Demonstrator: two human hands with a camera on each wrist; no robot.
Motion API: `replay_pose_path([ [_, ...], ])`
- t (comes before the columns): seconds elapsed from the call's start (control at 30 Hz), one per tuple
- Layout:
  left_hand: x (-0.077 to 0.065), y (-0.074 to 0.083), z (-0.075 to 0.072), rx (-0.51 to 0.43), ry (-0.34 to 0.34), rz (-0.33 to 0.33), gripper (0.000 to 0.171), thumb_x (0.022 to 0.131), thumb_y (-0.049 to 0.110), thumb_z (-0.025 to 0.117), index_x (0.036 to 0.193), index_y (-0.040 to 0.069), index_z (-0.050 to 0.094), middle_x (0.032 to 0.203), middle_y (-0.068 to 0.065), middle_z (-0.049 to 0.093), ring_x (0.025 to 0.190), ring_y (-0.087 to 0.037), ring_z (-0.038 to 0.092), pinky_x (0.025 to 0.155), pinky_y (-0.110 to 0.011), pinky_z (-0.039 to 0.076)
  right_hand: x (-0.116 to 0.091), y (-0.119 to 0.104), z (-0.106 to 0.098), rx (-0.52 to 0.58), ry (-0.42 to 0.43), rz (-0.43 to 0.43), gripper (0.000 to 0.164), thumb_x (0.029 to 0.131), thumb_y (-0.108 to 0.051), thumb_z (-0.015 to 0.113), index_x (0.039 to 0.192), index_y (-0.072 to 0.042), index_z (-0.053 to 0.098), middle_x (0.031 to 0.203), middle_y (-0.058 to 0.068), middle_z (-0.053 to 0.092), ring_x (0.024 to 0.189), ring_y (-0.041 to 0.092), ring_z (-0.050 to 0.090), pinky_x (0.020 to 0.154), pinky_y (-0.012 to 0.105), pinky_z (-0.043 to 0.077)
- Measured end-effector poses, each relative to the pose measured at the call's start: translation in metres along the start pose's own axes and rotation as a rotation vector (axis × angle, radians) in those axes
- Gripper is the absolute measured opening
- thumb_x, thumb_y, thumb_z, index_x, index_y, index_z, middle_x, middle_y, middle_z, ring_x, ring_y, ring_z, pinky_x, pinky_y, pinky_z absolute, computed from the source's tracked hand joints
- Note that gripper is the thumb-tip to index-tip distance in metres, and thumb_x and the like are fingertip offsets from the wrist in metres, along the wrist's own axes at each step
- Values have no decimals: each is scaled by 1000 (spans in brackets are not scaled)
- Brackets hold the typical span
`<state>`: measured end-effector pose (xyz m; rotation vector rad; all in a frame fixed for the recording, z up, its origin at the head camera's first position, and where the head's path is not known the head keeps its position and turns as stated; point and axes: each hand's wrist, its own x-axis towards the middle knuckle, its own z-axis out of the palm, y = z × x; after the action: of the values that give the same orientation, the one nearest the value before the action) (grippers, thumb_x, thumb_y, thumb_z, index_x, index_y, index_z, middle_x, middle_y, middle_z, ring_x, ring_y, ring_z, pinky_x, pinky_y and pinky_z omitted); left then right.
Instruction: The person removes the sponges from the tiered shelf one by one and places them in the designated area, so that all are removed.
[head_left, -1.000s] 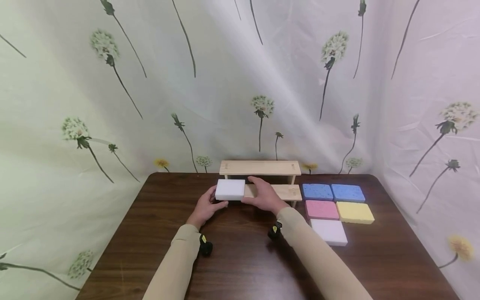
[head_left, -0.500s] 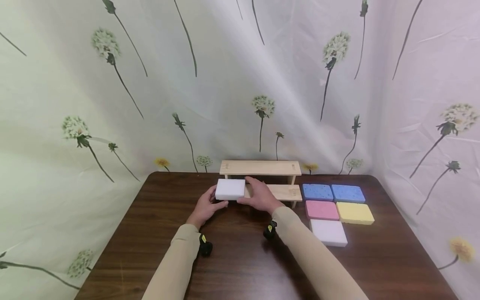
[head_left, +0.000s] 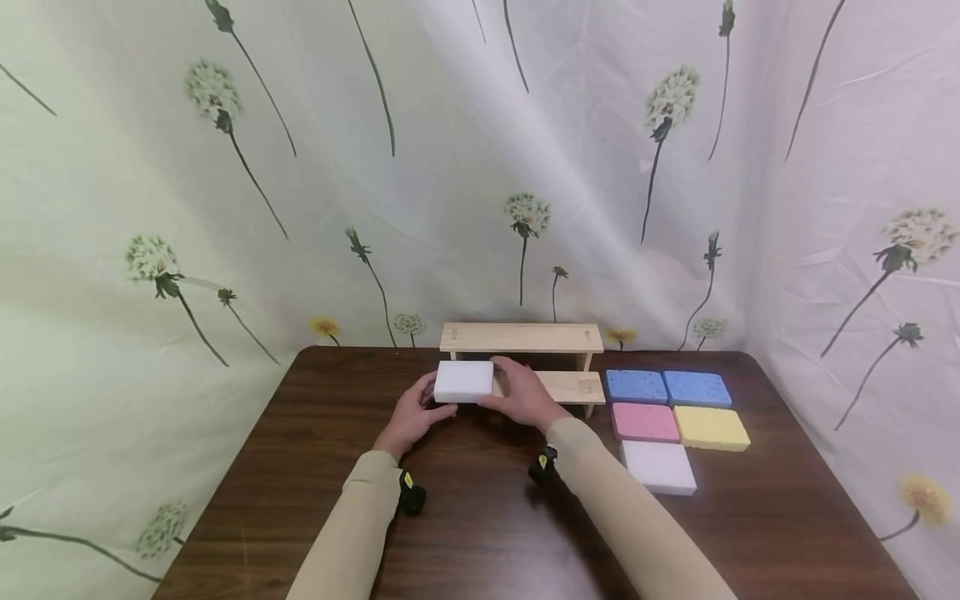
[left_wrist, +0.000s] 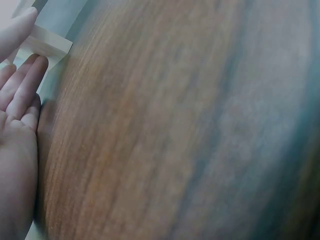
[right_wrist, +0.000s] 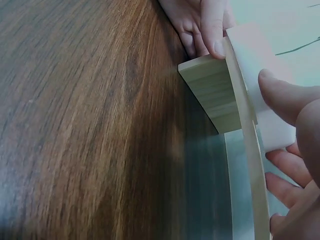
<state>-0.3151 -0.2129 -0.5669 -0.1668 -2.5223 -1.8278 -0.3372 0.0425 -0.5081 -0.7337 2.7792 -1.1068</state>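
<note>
A white sponge (head_left: 463, 379) lies flat at the left end of the lower step of a two-tier wooden shelf (head_left: 572, 387). My right hand (head_left: 523, 395) holds the sponge's right end; in the right wrist view the thumb (right_wrist: 285, 97) is on its front face, with fingers behind. At the step's left end, my left hand (head_left: 411, 417) grips the wooden shelf, its thumb (right_wrist: 212, 25) on the front edge and its fingers by the leg. The left wrist view catches the left fingers (left_wrist: 27, 87) against the pale wood. The sponge hides that end of the step.
Right of the shelf, two blue sponges (head_left: 636, 386) lie side by side, with a pink sponge (head_left: 645, 422), a yellow sponge (head_left: 711, 427) and another white sponge (head_left: 658, 467) nearer. The shelf's upper tier (head_left: 521, 337) rises close before the flowered curtain (head_left: 420, 208).
My right hand has shifted slightly left along the step, closer in on the white sponge. The left hand and the sponge stay in place on the shelf.
</note>
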Motion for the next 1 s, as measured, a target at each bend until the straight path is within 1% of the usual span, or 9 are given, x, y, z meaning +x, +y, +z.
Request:
replay_pose_path([
  [0.1,-1,-1,1,-9,1,0,78,88,10,86,156,8,47,147,-19,61,139,-36,55,120,-53,40,-4,1,-1,22,9,10,86,91,-44,83,158,-6,43,155,15,54,139,31,53,117,50,44],
  [0.27,-2,-2,2,-13,-2,10,79,89,9,85,157,8,46,147,-19,61,138,-37,56,117,-53,42,-9,0,-5,22,13,0,86,91,-44,83,158,-8,44,156,13,53,141,29,52,118,48,43],
  [0.37,-1,-2,2,-16,0,24,79,88,7,85,156,9,47,147,-18,61,137,-37,56,116,-53,44,-11,0,-9,17,15,-24,85,91,-44,84,157,-7,44,156,12,54,140,28,53,117,49,44],
  [0.47,-1,-2,1,-27,0,36,79,87,1,84,156,8,47,148,-19,61,137,-37,57,112,-52,48,-14,0,-13,14,20,-42,85,90,-43,84,157,-7,45,155,12,54,139,28,53,116,50,45],
  [0.63,-2,0,-1,-29,0,20,79,87,-2,82,157,9,46,148,-20,60,135,-37,58,104,-46,56,-21,-4,-22,9,9,-65,85,90,-46,83,157,-10,46,156,12,53,142,29,52,116,50,45],
  [0.77,-3,-1,-1,-18,5,21,78,88,2,84,156,10,47,147,-18,61,134,-36,58,104,-45,56,-29,-7,-30,4,28,-78,85,90,-48,83,157,-10,47,156,11,54,142,29,52,117,50,45],
  [0.87,-3,0,0,-12,-2,30,77,88,5,84,156,8,47,146,-20,62,134,-36,59,108,-46,52,-35,-8,-37,-1,44,-78,86,89,-48,83,157,-10,47,157,10,53,144,29,51,117,51,44],
  [1.0,-3,-1,1,-18,-7,24,77,90,8,83,157,6,45,145,-20,62,134,-36,59,113,-48,47,-45,-8,-48,15,54,-72,86,89,-47,84,158,-10,46,159,10,52,147,30,48,118,52,43],
])
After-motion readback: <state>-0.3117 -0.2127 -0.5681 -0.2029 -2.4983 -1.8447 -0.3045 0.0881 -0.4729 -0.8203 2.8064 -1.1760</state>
